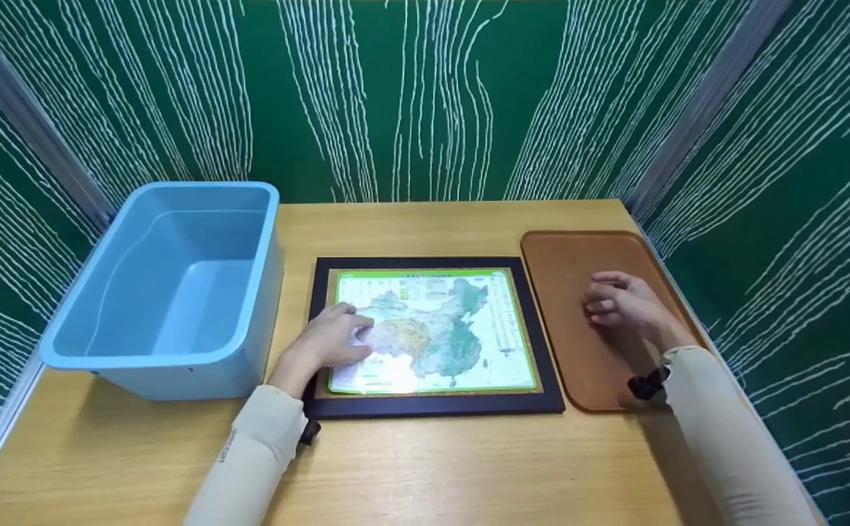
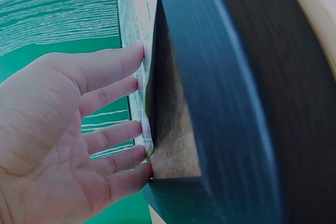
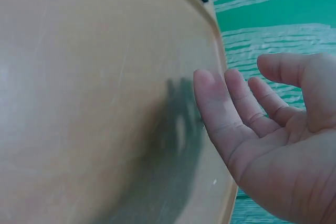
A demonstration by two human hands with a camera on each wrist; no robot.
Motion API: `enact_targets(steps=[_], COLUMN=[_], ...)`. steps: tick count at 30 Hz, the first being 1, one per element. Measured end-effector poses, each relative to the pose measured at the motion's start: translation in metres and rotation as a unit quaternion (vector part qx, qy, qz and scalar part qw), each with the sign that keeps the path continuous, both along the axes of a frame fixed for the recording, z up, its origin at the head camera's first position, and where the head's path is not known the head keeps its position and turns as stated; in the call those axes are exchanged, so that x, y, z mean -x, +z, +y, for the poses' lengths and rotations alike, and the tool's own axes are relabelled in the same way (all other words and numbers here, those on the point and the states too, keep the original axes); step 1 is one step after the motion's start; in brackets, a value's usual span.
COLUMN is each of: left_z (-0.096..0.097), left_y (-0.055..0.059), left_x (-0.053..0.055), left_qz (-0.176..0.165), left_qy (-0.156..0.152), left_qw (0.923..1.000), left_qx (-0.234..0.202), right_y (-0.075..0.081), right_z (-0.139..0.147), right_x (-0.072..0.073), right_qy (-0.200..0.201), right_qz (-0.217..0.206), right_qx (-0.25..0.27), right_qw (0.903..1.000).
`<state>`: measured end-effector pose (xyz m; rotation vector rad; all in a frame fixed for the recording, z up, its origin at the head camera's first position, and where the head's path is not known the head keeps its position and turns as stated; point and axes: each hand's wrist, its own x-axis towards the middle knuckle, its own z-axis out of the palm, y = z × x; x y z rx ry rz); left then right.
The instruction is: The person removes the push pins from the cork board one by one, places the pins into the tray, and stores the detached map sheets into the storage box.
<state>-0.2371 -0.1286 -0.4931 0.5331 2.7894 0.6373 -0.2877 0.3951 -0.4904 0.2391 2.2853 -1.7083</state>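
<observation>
A map sheet (image 1: 461, 336) in green, white and tan lies within a dark frame (image 1: 439, 404) on the table. The left hand (image 1: 333, 336) rests on the map's left part with its fingers spread. In the left wrist view, the fingertips and thumb of the left hand (image 2: 89, 129) touch the sheet's surface (image 2: 139, 35), beside a strip of brown backing (image 2: 176, 135) inside the frame. Over the brown tray (image 1: 563, 292) hovers the right hand (image 1: 625, 303), fingers loosely bent and holding nothing. Its shadow falls on the tray in the right wrist view.
A deep blue bin (image 1: 161, 307) with nothing visible in it stands at the table's left. Green walls with white wavy lines (image 1: 425, 95) enclose the wooden table (image 1: 439, 475) at the back and sides. The tray lies along the frame's right side.
</observation>
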Motion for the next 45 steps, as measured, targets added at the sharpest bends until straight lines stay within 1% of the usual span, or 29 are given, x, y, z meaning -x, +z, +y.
enact_targets(steps=[5, 9, 12, 16, 18, 25, 29, 32, 37, 42, 45], left_z=[-0.001, -0.001, 0.0, 0.003, 0.003, 0.004, 0.005, 0.006, 0.006, 0.003, 0.003], left_y=[-0.002, -0.003, -0.002, 0.0, 0.0, -0.001, 0.0, 0.0, -0.001, -0.001, -0.002], left_x=[0.0, 0.0, 0.001, 0.003, 0.003, 0.001, 0.002, 0.004, 0.007, 0.005, 0.003], left_qz=[0.007, 0.018, 0.02, 0.018, 0.017, 0.002, -0.002, -0.002, -0.003, -0.006, -0.011], left_qy=[-0.003, -0.017, -0.023, -0.012, -0.007, 0.004, 0.004, 0.001, -0.006, -0.01, -0.005], left_qw=[1.0, 0.9997, 0.9995, 0.9998, 0.9998, 1.0, 0.9999, 0.9999, 0.9999, 0.9999, 0.9999], left_qx=[0.003, -0.001, -0.003, 0.0, 0.0, 0.005, 0.009, 0.013, 0.009, 0.009, 0.008], right_y=[0.005, 0.005, 0.007, 0.012, 0.013, 0.011, 0.008, 0.007, 0.009, 0.01, 0.011], right_z=[-0.014, -0.028, -0.038, -0.05, -0.056, -0.069, -0.075, -0.077, -0.084, -0.091, -0.093], right_x=[-0.002, -0.007, -0.012, -0.018, -0.02, -0.024, -0.025, -0.025, -0.024, -0.023, -0.023], right_qy=[0.027, 0.058, 0.081, 0.111, 0.12, 0.13, 0.134, 0.136, 0.144, 0.147, 0.144], right_qz=[0.016, 0.029, 0.034, 0.032, 0.026, -0.012, -0.024, -0.029, -0.034, -0.038, -0.042], right_qx=[0.002, 0.042, 0.057, 0.041, 0.043, 0.088, 0.107, 0.109, 0.097, 0.092, 0.098], right_qw=[0.9995, 0.997, 0.9945, 0.9925, 0.9915, 0.9876, 0.985, 0.9842, 0.9842, 0.9841, 0.9838])
